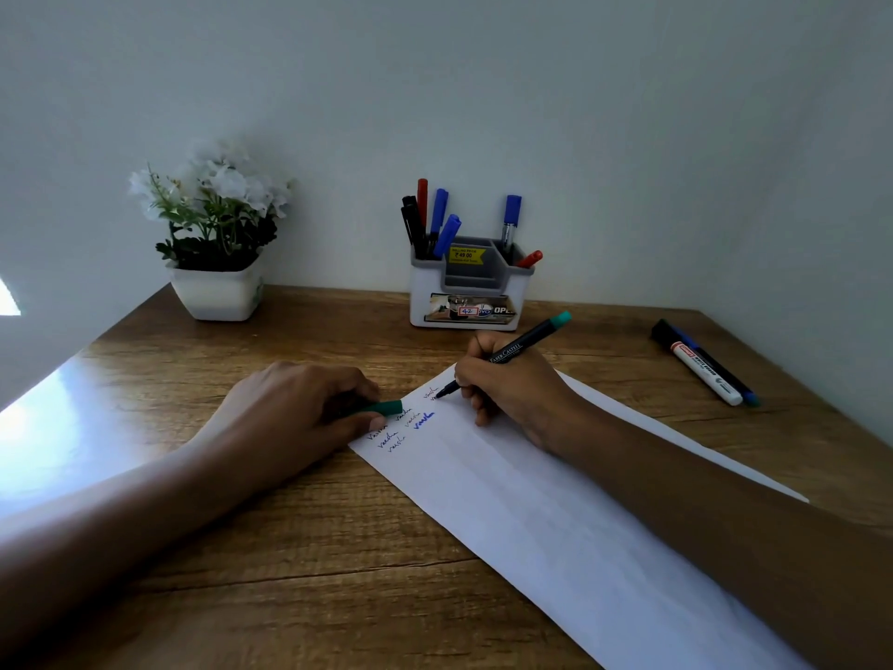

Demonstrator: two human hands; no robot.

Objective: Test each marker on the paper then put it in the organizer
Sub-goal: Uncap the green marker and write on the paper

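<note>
- Right hand (502,379) pinches the green marker (512,353) low on its barrel (light, stiff, probably slick), tip on paper (555,515)
- Left hand (299,403) grips its cap (384,408)

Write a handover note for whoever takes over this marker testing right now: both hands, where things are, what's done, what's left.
Right hand grips the green marker, tip on the paper.
Left hand holds its green cap at the paper's far corner.
Done: test scribbles on the paper; several markers stand in the organizer.
Left: cap and store the green marker, then test and store the two markers lying on the table to the right.
</note>
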